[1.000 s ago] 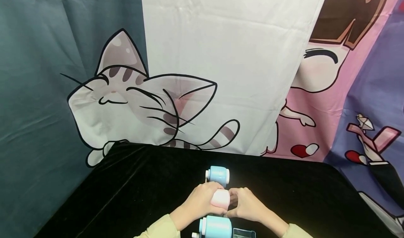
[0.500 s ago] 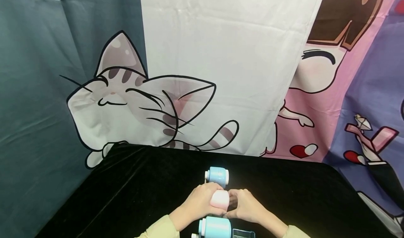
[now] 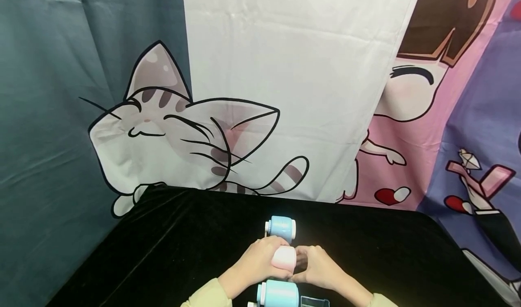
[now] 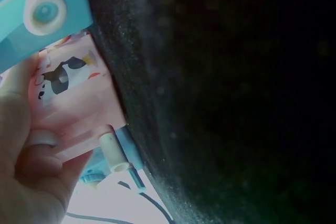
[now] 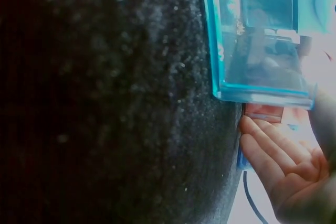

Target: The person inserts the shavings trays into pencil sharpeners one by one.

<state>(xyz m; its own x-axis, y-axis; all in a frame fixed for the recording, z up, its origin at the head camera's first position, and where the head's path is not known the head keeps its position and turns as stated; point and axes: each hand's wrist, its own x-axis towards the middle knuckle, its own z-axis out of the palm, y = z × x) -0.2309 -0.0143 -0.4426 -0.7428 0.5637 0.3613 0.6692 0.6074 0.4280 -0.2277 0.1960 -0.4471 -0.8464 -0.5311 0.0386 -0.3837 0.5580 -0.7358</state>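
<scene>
A pink hand-crank pencil sharpener (image 3: 284, 258) sits low over the black cloth between both hands. My left hand (image 3: 260, 258) grips it, thumb on the near side and fingers over the far side. The left wrist view shows its cartoon print and its pale crank knob (image 4: 114, 151). At its right end my right hand (image 3: 321, 267) holds the see-through pink drawer (image 5: 264, 112) between thumb and fingers. In the right wrist view the fingers (image 5: 265, 148) lie along the drawer's side, and the thumb is hidden.
Nearest the body stands a light-blue pencil sharpener (image 3: 281, 293), its clear drawer (image 5: 262, 94) sticking out to the right. Another blue pencil sharpener (image 3: 281, 228) stands just beyond the hands. Black velvet cloth (image 3: 183, 234) covers the table, with a printed curtain (image 3: 309, 94) behind it.
</scene>
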